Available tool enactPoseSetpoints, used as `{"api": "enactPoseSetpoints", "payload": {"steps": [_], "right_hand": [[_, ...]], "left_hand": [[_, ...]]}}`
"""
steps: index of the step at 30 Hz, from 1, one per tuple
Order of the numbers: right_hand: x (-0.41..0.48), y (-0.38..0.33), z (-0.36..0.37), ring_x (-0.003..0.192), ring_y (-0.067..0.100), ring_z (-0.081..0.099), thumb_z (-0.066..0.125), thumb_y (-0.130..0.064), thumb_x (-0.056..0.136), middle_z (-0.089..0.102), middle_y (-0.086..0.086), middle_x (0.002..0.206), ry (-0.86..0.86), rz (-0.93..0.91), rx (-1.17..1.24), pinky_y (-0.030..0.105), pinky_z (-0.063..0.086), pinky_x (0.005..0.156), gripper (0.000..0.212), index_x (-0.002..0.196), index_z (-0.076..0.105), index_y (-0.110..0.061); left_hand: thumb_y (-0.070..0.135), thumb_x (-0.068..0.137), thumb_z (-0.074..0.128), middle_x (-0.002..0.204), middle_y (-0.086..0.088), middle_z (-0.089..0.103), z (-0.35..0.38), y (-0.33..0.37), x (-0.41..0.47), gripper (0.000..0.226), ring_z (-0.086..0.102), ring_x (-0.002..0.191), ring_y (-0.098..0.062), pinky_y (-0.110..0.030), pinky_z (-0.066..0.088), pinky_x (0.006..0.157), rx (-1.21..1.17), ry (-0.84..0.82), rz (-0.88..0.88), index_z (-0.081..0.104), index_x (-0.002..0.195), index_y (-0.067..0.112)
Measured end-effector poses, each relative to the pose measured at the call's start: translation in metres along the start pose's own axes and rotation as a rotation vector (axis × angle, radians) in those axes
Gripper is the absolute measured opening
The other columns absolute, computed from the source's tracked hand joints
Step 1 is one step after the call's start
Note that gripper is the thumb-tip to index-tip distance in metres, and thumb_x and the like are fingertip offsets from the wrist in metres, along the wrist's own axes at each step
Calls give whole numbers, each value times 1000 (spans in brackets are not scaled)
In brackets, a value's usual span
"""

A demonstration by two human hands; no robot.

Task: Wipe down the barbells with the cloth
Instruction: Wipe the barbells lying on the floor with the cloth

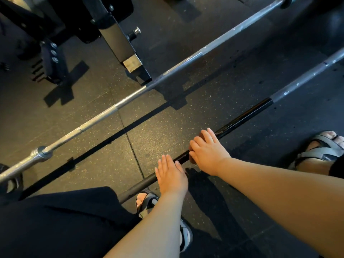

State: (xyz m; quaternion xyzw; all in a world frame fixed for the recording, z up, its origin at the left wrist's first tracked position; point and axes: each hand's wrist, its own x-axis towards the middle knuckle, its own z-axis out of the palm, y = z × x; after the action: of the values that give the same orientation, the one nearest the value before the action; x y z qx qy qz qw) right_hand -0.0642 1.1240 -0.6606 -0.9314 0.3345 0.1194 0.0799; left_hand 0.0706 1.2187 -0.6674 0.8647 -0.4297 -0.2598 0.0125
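On the near barbell (242, 116), black shaft: right hand (208, 151) wraps brown cloth (202, 135) round the bar, fingers (197, 142) curled on it for wiping; left hand (171, 175) flat alongside, fingers straight, probably stopping roll. Beyond lies the far barbell (130, 97).

The brown cloth (202, 135) is almost wholly hidden under the right hand (208, 151). The long black steel barbell (242, 118) runs off the right edge, and its near end vanishes behind the black-clad knee (65, 220).

Head view — steeply down, close.
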Motion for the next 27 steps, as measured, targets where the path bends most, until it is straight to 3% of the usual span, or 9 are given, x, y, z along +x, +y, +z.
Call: {"api": "enactPoseSetpoints", "payload": {"steps": [3, 6, 11, 17, 21, 24, 27], "right_hand": [[2, 0, 9, 152, 40, 17, 30, -38, 108, 36, 8, 159, 67, -57, 53, 56, -1, 125, 54, 157, 32, -16], [0, 11, 13, 151, 38, 21, 41, -38, 106, 36, 7, 159, 65, -107, 8, 56, 8, 126, 53, 155, 36, -19], [5, -21, 12, 153, 41, 16, 22, -39, 108, 38, 8, 158, 43, 74, 101, 59, 4, 126, 54, 155, 33, -16], [29, -21, 7, 141, 30, 40, 27, -44, 108, 54, 4, 145, 66, -180, 71, 49, 19, 125, 49, 145, 48, -18], [31, -15, 3, 124, 32, 52, 51, -36, 103, 60, 4, 128, 51, -62, -41, 52, 34, 116, 32, 130, 59, -21], [29, -37, 3, 120, 33, 50, 36, -39, 106, 58, 8, 127, 29, 4, -16, 48, 38, 108, 38, 129, 55, -16], [31, -50, 10, 126, 33, 49, 26, -41, 108, 58, 10, 133, 78, -19, 63, 50, 33, 116, 47, 133, 53, -12]], "left_hand": [[39, 110, 14, 171, -3, 0, 8, 2, 4, 58, -9, 157, -20, -43, -11, 126, 18, 38, -25, 9, 163, 15], [37, 110, 14, 171, -5, 1, 13, 7, 3, 58, -9, 157, -22, -44, -11, 125, 6, 65, -46, 12, 163, 13], [36, 110, 14, 171, -3, -1, 11, 1, 4, 57, -11, 157, -21, -43, -11, 126, 25, 68, -27, 10, 163, 14], [34, 111, 12, 171, 1, -3, 9, -22, 3, 55, -12, 157, -19, -42, -11, 126, 47, 78, 10, 10, 163, 17], [33, 110, 11, 171, -1, -2, 6, -29, 3, 56, -11, 157, -20, -41, -12, 126, 11, 99, -50, 10, 163, 15], [33, 110, 11, 171, -2, -3, 7, -31, 2, 56, -11, 157, -21, -41, -13, 125, 4, 102, -73, 10, 163, 15], [33, 110, 13, 171, -2, -2, 7, -31, 3, 56, -11, 157, -21, -42, -11, 126, 13, 110, -85, 12, 163, 15]]}}
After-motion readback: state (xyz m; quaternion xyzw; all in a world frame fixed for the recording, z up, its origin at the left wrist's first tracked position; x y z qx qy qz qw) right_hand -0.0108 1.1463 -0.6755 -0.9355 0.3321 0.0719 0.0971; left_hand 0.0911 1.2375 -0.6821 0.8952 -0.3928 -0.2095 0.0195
